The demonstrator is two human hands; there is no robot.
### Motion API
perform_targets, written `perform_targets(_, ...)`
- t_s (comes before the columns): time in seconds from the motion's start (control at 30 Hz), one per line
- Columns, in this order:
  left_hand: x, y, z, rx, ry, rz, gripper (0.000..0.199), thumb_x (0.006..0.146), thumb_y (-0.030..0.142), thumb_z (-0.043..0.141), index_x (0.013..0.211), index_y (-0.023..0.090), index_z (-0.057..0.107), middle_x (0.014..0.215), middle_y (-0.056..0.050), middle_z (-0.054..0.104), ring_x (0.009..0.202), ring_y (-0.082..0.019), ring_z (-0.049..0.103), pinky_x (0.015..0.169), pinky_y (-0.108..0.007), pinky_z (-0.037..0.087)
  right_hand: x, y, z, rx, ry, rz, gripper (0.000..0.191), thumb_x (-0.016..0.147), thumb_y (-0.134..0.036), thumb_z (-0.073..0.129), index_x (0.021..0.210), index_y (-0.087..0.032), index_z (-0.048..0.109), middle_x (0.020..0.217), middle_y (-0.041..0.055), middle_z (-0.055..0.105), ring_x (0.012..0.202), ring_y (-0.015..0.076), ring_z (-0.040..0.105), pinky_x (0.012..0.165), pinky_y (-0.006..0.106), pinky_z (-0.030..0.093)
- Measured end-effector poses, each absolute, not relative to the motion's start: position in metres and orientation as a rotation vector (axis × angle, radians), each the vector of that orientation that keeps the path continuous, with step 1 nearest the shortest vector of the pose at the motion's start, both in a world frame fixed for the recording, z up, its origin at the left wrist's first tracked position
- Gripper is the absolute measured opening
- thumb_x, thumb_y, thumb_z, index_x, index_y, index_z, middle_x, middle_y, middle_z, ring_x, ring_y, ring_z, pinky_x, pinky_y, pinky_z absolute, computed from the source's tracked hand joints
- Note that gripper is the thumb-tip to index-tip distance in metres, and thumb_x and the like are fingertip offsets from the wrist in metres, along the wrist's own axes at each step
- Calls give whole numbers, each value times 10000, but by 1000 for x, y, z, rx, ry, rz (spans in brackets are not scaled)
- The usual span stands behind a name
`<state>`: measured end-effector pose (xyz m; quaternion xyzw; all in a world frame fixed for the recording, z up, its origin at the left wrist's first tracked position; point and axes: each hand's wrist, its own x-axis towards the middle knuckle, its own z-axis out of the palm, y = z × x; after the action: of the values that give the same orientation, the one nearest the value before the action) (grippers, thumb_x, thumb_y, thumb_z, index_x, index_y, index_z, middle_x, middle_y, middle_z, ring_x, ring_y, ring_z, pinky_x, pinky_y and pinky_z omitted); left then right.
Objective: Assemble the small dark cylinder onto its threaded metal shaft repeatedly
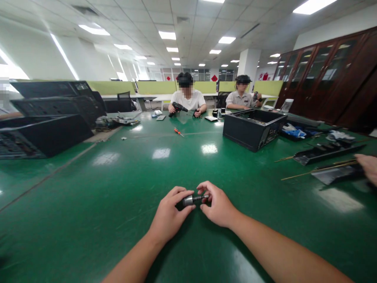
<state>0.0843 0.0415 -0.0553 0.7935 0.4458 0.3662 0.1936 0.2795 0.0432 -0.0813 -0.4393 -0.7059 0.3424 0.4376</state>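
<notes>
My left hand is closed around a small silver-and-black cylinder low over the green table. A thin shaft, dark and ridged or spring-wrapped with a bright tip, sticks out of it to the right. Curled about that tip is my right hand, its thumb and fingers apart with a gap around the shaft. Whether a finger touches the tip I cannot tell. The cylinder's left end is hidden in my left palm.
Beyond my hands lies an orange screwdriver on the green table. A black computer case stands right; more case parts are left. Metal trays with thin rods lie right, near another person's hand. Two people sit opposite, one holding a drill.
</notes>
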Motion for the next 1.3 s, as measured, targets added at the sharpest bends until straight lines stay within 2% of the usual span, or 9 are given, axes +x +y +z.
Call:
perform_targets(0.3,84,46,-59,2168,1223,1099,271,771,180,724,1027,260,686,992,-9,655,937,-171,624,857,-296,490,278,41,-76,-1122,-1794,823,281,717,-79,634,963,-214,629,865,1,621,690,138,557,675,272,433)
perform_targets(0.53,85,45,-57,2146,1223,1108,245,782,199,713,1019,256,693,987,-20,661,929,-179,631,839,-300,506,277,39,-72,-1140,-1772,857,269,756,-109,650,995,-231,667,882,10,635,705,146,564,675,277,434)
perform_targets(0.9,83,47,-62,2137,1226,1105,276,773,185,715,1026,293,698,1002,0,653,939,-168,633,855,-289,513,277,38,-68,-1182,-1756,901,162,786,-188,691,944,-220,712,831,12,656,731,160,585,679,279,431)
perform_targets(1.3,86,42,-58,2138,1250,1131,240,766,181,711,998,244,714,975,-36,664,917,-181,640,823,-297,528,279,39,-69,-1186,-1767,892,88,837,-226,663,897,-211,725,836,21,670,766,166,593,692,279,421)
